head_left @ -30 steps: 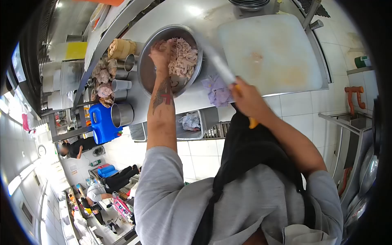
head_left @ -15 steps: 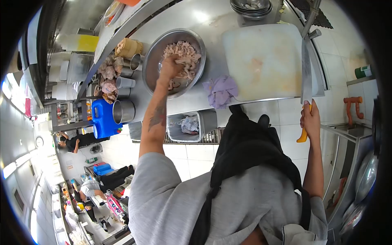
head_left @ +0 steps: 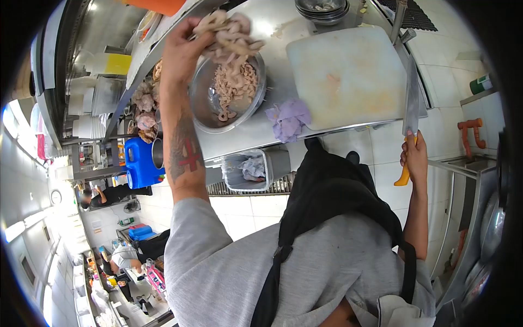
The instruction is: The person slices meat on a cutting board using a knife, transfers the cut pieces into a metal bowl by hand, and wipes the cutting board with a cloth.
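Observation:
Lifted above the steel bowl (head_left: 204,97), my left hand (head_left: 185,49) is closed around a bunch of pale, pinkish meat strips (head_left: 233,38). I cannot tell what kind of meat it is. More pale pieces (head_left: 234,84) lie inside the bowl, some small and some ring-like. Off to the right, my right hand (head_left: 416,155) grips a knife (head_left: 412,98) by its yellow handle. The long blade points away from me, beside the right edge of a stained white cutting board (head_left: 370,71).
A crumpled purple cloth (head_left: 289,120) lies between bowl and board. Stacked metal bowls (head_left: 322,15) stand at the far edge. Below the counter is a grey lined bin (head_left: 248,169); a blue jerrycan (head_left: 143,163) sits left. Two other people (head_left: 111,196) (head_left: 128,256) are in the background.
My left hand has come up out of the bowl and moved away from me, carrying a bunch of meat strips. The right hand keeps the knife in nearly the same place.

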Available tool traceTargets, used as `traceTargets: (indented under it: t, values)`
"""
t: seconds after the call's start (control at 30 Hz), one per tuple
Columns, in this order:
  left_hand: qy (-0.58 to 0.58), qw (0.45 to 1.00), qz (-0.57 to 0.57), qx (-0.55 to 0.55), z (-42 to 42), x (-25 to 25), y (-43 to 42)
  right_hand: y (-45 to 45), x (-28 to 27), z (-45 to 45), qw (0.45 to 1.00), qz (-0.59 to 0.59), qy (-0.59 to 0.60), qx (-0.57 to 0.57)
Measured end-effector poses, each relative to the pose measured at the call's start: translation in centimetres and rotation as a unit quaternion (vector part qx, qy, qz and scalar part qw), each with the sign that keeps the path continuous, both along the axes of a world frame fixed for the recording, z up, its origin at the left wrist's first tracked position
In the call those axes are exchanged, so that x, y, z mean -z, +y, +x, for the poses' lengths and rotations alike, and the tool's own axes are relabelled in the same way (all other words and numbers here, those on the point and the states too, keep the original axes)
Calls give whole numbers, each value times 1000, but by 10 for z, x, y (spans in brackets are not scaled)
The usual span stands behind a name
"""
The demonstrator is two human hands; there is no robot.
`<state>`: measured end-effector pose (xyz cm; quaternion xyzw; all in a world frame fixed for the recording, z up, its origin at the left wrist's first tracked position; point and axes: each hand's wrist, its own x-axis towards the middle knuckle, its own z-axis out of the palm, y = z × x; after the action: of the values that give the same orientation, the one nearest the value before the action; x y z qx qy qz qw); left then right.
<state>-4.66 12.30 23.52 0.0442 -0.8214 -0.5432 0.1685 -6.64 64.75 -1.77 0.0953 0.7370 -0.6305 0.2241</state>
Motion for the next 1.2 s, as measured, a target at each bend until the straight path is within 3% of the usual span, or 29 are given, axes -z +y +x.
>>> traceTargets:
  t: [0.1,0.3,0.37,0.4,0.43,0.47,0.5,0.53,0.57,0.63,0.67,0.7,0.77,0.9,0.97,1.0,1.07,1.2]
  values:
    - [-3,997,5,75,-32,8,43,4,1,3,1000,2,-6,11]
    - [-29,959,255,122,-120,151,158,7,-5,8,998,55,-7,20]
    - [-30,973,222,62,-137,232,194,4,-10,4,997,78,-13,9]
    - [-68,987,135,46,-134,261,206,7,-8,3,997,79,-12,-4]
    - [-105,993,45,27,-128,273,218,8,-8,1,997,77,-12,-19]
    - [-105,992,56,35,-121,284,224,9,-10,-2,992,115,-12,-41]
    - [-94,985,-141,35,-110,285,226,12,-3,-4,983,177,6,-56]
    - [-78,939,-333,31,-107,286,224,7,-15,-5,971,221,2,-91]
    - [-75,942,-326,35,-111,286,219,0,-28,-6,956,264,-4,-125]
    - [85,938,-333,29,-111,281,210,-7,-44,-8,944,297,14,-140]
    - [59,915,-390,84,-114,276,209,-9,-47,-8,932,323,35,-161]
    - [58,919,-382,85,-120,285,210,-11,-46,-10,929,331,31,-161]
    - [105,928,-262,244,-139,309,210,-19,-42,-17,863,423,214,-174]
    - [51,971,-146,184,-120,319,226,-56,-88,-27,858,430,170,-223]
    - [105,988,-36,104,-109,304,231,-69,-95,-32,833,449,181,-269]
    - [104,989,-31,105,-114,309,231,-71,-91,-35,826,443,196,-287]
    - [146,969,-188,66,-127,320,231,-68,-98,-39,810,462,186,-309]
    - [115,976,-180,48,-130,330,234,-66,-139,-42,798,472,105,-360]
